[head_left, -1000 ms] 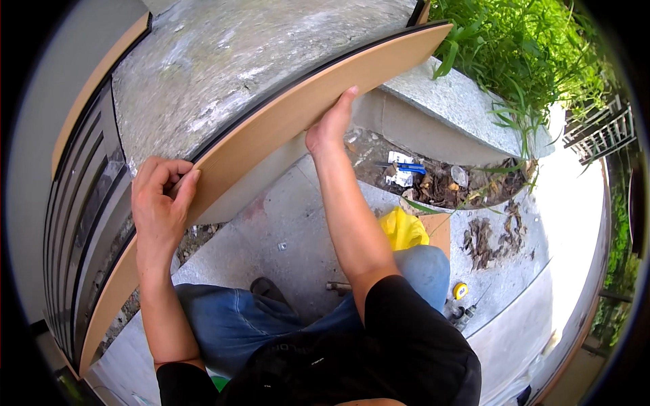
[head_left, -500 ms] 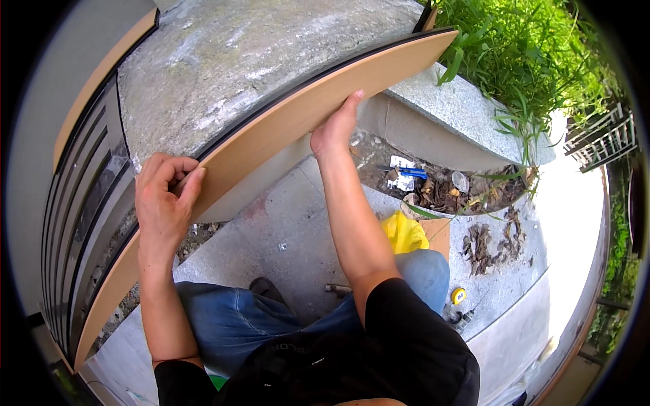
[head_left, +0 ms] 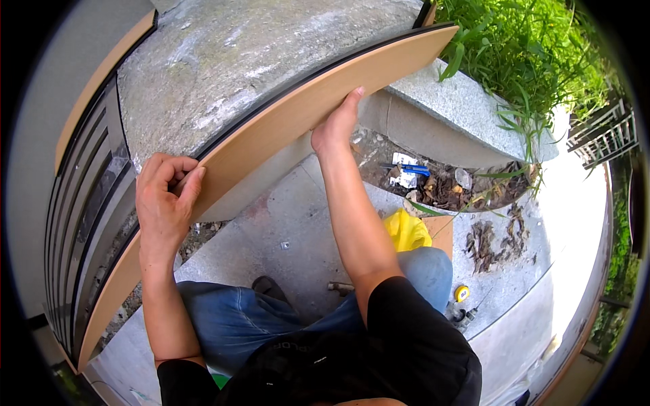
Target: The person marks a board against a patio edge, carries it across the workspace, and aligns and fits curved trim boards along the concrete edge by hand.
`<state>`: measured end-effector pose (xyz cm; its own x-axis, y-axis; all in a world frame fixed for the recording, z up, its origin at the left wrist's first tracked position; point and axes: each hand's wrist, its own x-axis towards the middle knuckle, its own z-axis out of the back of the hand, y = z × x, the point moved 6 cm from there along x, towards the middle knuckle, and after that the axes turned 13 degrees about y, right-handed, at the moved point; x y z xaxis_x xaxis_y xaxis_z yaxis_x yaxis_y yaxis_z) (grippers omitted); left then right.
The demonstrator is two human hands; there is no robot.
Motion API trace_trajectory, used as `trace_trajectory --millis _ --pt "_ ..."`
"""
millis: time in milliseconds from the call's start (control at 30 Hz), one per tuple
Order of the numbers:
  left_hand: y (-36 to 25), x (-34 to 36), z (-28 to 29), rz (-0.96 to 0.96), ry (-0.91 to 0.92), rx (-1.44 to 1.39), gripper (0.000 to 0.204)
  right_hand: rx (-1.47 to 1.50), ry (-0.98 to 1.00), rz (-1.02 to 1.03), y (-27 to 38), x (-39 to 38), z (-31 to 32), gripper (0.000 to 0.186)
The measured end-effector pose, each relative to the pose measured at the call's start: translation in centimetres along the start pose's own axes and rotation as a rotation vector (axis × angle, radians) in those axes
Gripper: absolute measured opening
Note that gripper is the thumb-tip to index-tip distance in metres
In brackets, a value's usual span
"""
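A long tan wooden board (head_left: pixel 291 111) with a dark strip along its upper edge runs along the side of a rough concrete slab (head_left: pixel 223 61). My left hand (head_left: pixel 164 193) pinches the board's left end, thumb at the corner and fingers curled. Farther right, my right hand (head_left: pixel 338 125) grips the lower edge, its thumb up on the tan face and its other fingers hidden behind. At far left stands a frame of dark slats (head_left: pixel 88 196) with tan board edging, close to my left hand.
A blue utility knife (head_left: pixel 409 169) lies on dirt and dry leaves below a stone ledge (head_left: pixel 460 101). Near my right knee are yellow cloth or plastic (head_left: pixel 407 231), a yellow tape measure (head_left: pixel 462 293) and what looks like a drill bit tool (head_left: pixel 464 318). Grass (head_left: pixel 521 54) grows at upper right.
Both hands keep their grip on the board, which stays in place. The ground objects appear shifted slightly right as the view moves a little.
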<state>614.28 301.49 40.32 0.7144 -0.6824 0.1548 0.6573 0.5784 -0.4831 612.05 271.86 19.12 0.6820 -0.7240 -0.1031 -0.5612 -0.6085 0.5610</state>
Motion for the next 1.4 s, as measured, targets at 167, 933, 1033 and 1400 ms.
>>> trace_trajectory --millis 167,933,1033,1400 --pt "-0.14 0.03 0.02 -0.011 -0.006 0.018 0.011 0.0 -0.007 0.002 0.16 -0.04 -0.13 0.073" --pt "0.07 0.1 0.06 -0.023 -0.003 0.03 0.012 -0.004 0.021 0.019 0.15 0.12 -0.07 0.073" --pt "0.06 0.1 0.07 -0.025 -0.008 0.015 0.012 0.019 0.024 -0.004 0.05 0.0 -0.21 0.072" --pt "0.1 0.05 0.04 -0.037 -0.007 0.033 0.012 0.008 0.015 0.034 0.52 -0.4 -0.6 0.07"
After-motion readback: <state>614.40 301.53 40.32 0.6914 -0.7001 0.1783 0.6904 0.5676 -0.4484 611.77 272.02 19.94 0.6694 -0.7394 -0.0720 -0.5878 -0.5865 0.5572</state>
